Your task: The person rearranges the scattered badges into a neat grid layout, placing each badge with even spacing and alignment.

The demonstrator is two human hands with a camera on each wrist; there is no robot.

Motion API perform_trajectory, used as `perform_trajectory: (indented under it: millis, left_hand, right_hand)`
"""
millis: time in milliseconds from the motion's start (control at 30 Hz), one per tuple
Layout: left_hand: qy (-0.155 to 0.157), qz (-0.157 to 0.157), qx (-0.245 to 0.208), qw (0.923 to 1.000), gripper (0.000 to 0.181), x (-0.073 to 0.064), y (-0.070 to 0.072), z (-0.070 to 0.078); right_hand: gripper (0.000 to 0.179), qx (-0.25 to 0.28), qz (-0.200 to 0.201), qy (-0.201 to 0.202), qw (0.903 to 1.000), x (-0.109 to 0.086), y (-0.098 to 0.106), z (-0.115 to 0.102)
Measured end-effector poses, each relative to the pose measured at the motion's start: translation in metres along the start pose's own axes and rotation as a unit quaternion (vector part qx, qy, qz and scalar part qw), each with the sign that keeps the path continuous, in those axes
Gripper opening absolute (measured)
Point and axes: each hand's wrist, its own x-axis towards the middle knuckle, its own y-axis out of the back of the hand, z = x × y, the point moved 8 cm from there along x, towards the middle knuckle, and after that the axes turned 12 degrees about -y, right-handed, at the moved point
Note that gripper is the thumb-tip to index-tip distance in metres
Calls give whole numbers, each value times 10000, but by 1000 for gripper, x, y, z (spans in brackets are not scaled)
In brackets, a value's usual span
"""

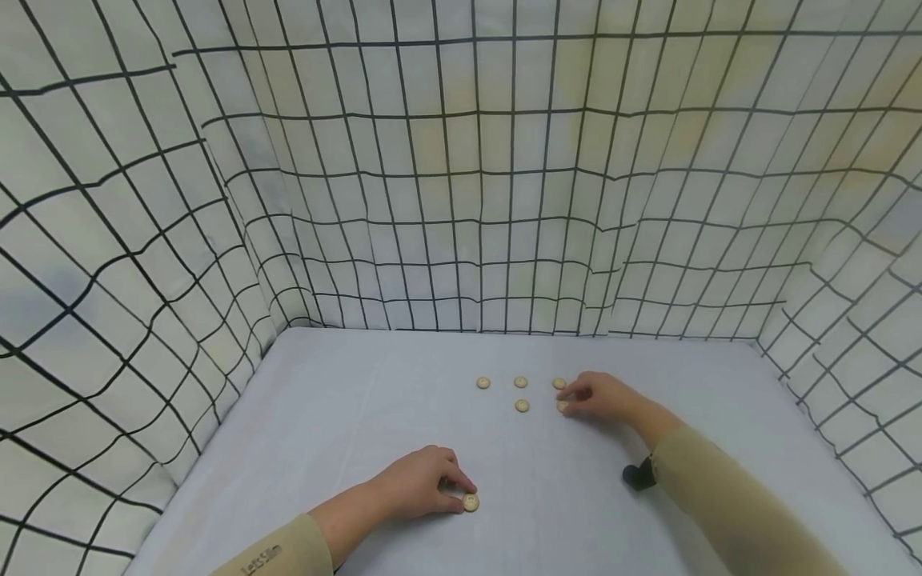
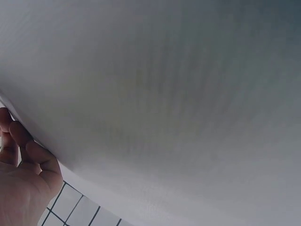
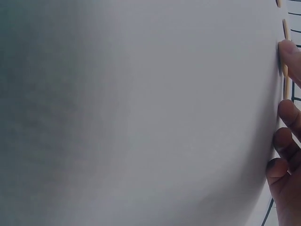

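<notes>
On the white table point(image 1: 346, 400), my left hand point(image 1: 425, 484) holds a round, pale wooden button point(image 1: 471, 502) by its edge, between thumb and index finger. Farther back and to the right, my right hand point(image 1: 601, 396) pinches another wooden button point(image 1: 562, 406), partly covered by the fingertips. Just behind that one lies a button point(image 1: 559, 383), close to the right index finger. The left wrist view shows the curled fingers of the left hand point(image 2: 28, 174) at its edge; its button is hidden there. In the right wrist view the right hand point(image 3: 287, 146) appears at the edge.
Left of the right hand, more wooden buttons lie flat: a front one point(image 1: 522, 406), a back one point(image 1: 521, 382) and a leftmost one point(image 1: 483, 383). White walls with a black grid point(image 1: 461, 200) enclose the table at the back and sides.
</notes>
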Motion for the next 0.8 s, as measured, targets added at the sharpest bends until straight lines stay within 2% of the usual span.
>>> perform_trajectory:
  millis: [400, 633, 800]
  left_hand:
    - [-124, 16, 277, 9995, 27, -2, 0, 5]
    - [-302, 3, 506, 9983, 28, -2, -2, 7]
    - [-258, -43, 498, 9984, 27, 0, -2, 6]
  right_hand:
    - [28, -17, 112, 10, 9999, 2, -2, 4]
    - [28, -60, 118, -62, 9999, 0, -3, 4]
    - [27, -90, 146, 20, 9999, -1, -3, 1]
